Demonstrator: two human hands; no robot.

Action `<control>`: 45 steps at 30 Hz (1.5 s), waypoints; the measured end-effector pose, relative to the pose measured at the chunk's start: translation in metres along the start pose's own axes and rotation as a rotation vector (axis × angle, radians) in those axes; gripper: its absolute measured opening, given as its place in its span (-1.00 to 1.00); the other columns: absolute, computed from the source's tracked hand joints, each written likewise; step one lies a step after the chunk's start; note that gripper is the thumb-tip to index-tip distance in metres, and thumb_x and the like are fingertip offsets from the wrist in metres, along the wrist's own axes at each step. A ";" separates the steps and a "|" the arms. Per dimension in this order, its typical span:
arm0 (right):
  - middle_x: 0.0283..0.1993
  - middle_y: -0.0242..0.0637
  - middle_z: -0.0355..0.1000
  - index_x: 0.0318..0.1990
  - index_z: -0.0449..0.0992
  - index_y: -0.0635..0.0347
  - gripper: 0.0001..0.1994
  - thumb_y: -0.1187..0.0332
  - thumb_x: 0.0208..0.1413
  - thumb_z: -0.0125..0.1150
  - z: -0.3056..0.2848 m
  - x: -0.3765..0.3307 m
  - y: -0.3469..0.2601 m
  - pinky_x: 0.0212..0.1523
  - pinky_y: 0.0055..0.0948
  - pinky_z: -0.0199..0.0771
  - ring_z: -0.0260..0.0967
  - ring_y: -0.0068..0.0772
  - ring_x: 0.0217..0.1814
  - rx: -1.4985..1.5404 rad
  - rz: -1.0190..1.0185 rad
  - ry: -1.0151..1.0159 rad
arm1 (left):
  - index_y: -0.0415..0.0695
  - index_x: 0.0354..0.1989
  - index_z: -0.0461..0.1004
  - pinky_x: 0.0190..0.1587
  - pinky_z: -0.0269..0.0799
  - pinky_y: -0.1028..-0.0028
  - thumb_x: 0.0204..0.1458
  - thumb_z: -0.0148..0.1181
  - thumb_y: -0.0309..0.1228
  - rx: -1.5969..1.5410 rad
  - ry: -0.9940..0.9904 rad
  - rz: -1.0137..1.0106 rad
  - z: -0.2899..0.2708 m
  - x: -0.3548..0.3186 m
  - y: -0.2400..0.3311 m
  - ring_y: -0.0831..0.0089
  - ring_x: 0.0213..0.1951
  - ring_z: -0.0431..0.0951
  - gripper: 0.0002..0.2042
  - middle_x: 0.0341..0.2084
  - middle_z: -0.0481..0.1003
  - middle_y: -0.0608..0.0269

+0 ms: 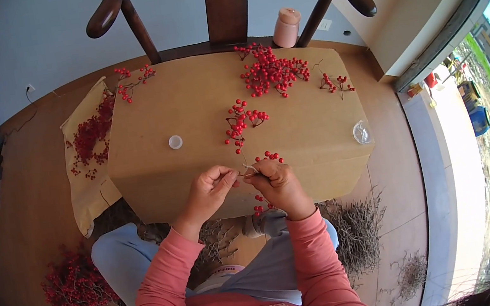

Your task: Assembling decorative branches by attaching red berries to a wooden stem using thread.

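Note:
Just past the front edge of the paper-covered table, my left hand and my right hand meet with fingertips nearly touching. Both are closed in a pinch around the thin stem of a red berry sprig, whose berries fan out beyond my fingers. A pale thin strip shows at the right fingertips; whether it is tape or string I cannot tell. More red berries peek out beyond my right hand, and others hang below it, partly hidden. How the stems join is covered by my fingers.
On the brown-paper-covered table lie a berry heap, small sprigs, a white cap and a clear round piece. A pink jar stands behind. Berry bunches and dry twigs lie on the floor.

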State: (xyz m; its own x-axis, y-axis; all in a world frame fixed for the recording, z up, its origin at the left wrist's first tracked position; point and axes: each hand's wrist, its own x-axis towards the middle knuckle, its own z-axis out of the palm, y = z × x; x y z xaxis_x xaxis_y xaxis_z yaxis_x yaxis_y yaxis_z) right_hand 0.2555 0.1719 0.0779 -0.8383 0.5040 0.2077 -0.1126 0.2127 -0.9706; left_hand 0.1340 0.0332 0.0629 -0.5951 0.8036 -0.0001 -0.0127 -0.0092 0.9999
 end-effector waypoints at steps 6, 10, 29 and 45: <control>-0.43 -0.42 0.43 -0.30 0.47 0.24 -0.86 0.64 -0.03 0.14 -0.044 0.008 0.027 -0.43 -0.70 0.24 0.23 -0.67 -0.47 0.026 0.142 0.179 | -0.21 -0.25 0.49 -0.39 0.38 0.54 0.00 0.19 -0.52 0.493 0.117 0.418 0.005 0.045 -0.001 0.46 -0.39 0.46 -0.86 -0.35 0.46 0.25; -0.39 -0.39 0.45 -0.27 0.44 0.23 -0.83 0.64 -0.03 0.14 -0.049 0.015 0.022 -0.38 -0.70 0.25 0.27 -0.65 -0.42 0.100 0.191 0.251 | -0.19 -0.26 0.49 -0.37 0.39 0.49 -0.05 0.20 -0.54 0.601 0.152 0.521 0.008 0.076 0.013 0.40 -0.39 0.46 -0.84 -0.33 0.45 0.25; -0.44 -0.44 0.39 -0.28 0.49 0.26 -0.90 0.55 0.03 0.16 0.066 0.050 0.025 -0.48 -0.70 0.22 0.21 -0.66 -0.50 0.199 0.225 -0.204 | -0.04 -0.18 0.47 0.09 0.06 0.06 -0.15 0.30 -0.29 1.100 0.393 0.234 -0.103 0.039 -0.035 0.26 0.08 0.29 -0.68 -0.08 0.38 0.35; -0.63 -0.45 0.36 -0.37 0.47 0.15 -0.96 0.50 0.08 0.10 0.071 0.059 0.029 -0.72 -0.76 0.02 0.08 -0.74 -0.71 0.231 0.403 -0.204 | -0.01 -0.30 0.50 0.18 -0.12 -0.12 -0.19 0.32 -0.37 1.259 0.238 0.556 -0.072 0.014 -0.002 0.24 0.16 0.23 -0.76 -0.11 0.37 0.36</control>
State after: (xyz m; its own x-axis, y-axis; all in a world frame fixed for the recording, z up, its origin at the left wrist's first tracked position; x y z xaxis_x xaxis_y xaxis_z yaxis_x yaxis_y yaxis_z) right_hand 0.1644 0.1482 0.0532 -0.9241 0.3289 -0.1948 0.1459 -0.1674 -0.9750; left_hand 0.0674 0.0016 0.0596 -0.4056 0.7511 0.5209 0.9138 0.3465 0.2118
